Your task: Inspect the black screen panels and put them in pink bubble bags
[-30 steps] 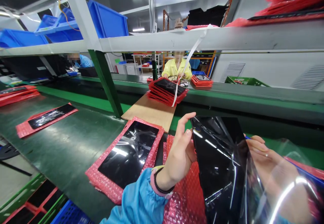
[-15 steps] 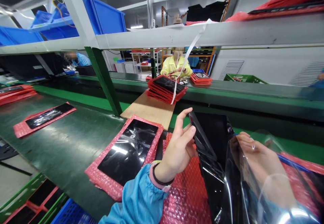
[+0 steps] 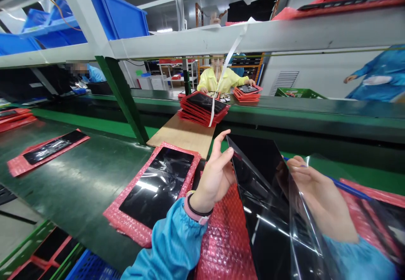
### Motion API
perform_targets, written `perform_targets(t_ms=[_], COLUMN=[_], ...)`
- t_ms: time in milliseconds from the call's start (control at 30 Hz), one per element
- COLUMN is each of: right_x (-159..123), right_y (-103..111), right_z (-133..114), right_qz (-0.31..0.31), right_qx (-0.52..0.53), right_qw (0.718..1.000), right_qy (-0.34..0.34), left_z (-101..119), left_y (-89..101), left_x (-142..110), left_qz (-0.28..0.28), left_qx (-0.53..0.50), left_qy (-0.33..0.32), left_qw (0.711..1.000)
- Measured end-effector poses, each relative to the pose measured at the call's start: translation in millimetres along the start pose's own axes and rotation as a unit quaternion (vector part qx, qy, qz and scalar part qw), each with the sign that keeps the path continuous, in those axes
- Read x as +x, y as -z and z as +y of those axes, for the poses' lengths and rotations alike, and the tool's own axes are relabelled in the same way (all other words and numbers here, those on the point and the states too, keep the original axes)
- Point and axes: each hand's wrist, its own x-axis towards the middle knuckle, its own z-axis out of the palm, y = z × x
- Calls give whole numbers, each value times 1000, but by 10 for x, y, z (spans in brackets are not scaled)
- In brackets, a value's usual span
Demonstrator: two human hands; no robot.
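My left hand (image 3: 217, 176) grips the upper left edge of a glossy black screen panel (image 3: 253, 149), thumb in front and fingers behind. The panel is tilted up over red bubble wrap (image 3: 226, 233). A clear protective film (image 3: 300, 212) is partly lifted off its face, the upper part of the glass bare. At the panel's right edge my right hand (image 3: 322, 191) is closed on the film. A thin blue stick (image 3: 351, 187), pen-like, also runs through that hand. Left of my hands another black screen panel (image 3: 158, 183) lies flat on a pink bubble-wrap pouch (image 3: 115, 214).
A strapped stack of red-wrapped panels (image 3: 202, 109) stands on a wooden board (image 3: 183, 134). A green post (image 3: 122, 98) and white shelf beam (image 3: 202, 39) cross ahead. Green crate (image 3: 28, 246) lower left. A person in yellow (image 3: 221, 79) sits opposite; one in blue (image 3: 379, 75) stands far right.
The film has come further away from the panel as my right hand shifted slightly left and up. The person in yellow has reached toward a stack; a person in blue has come into view at right.
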Motion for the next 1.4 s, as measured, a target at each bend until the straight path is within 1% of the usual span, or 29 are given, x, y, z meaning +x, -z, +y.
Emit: perform_targets(t_ms=[100, 200, 300, 367, 400, 467, 500, 567, 633, 700, 767, 833, 900, 1000, 1067, 1133, 1233, 1300, 1400], right_x=[-4, -55, -134, -183, -203, -230, -236, -237, -231, -233, -253, -289, -325, -351, -344, -328, -319, -338, -371], right_y=[47, 66, 111, 174, 214, 304, 349, 433, 496, 524, 510, 459, 390, 330, 369, 488, 740, 874, 967], right_z=[31, 52, 128, 234, 302, 457, 538, 697, 838, 957, 1052, 1123, 1166, 1161, 1106, 1021, 881, 805, 728], right_qz=[15, -10, -47, -39, -25, 5, 17, 37, 50, 40, 11, -23, -53, -77, -77, -57, 0, 33, 49], right_qx=[-22, -37, -70, -106, -121, -136, -140, -148, -157, -167, -179, -196, -219, -266, -297, -321, -345, -349, -334], right_qw=[999, 999, 996, 994, 992, 989, 988, 987, 985, 984, 983, 980, 974, 958, 945, 934, 920, 914, 914], right_qy=[-32, -11, 18, -5, -27, -59, -62, -59, -51, -43, -31, -12, 16, 71, 111, 147, 185, 205, 226], left_z=[-11, -42, -113, -175, -206, -256, -273, -293, -305, -322, -348, -378, -404, -430, -442, -456, -484, -503, -518], left_y=[0, 8, 50, 115, 162, 291, 371, 554, 746, 920, 1057, 1147, 1197, 1233, 1250, 1269, 1306, 1336, 1385], left_x=[-5, -14, 6, 33, 43, 31, 0, -121, -300, -488, -638, -730, -770, -770, -753, -735, -720, -721, -735], left_qz=[-5, -2, 20, 49, 72, 120, 139, 160, 177, 199, 224, 236, 230, 205, 197, 196, 186, 171, 152], left_qx=[-1, 9, 28, 43, 50, 63, 66, 77, 123, 203, 253, 269, 275, 284, 304, 337, 381, 397, 406], left_qy=[-11, -24, -40, -44, -35, 11, 43, 91, 105, 117, 132, 159, 198, 244, 250, 236, 220, 227, 256], left_qw=[1000, 1000, 999, 997, 996, 991, 987, 980, 971, 951, 932, 920, 912, 904, 898, 890, 878, 873, 864])
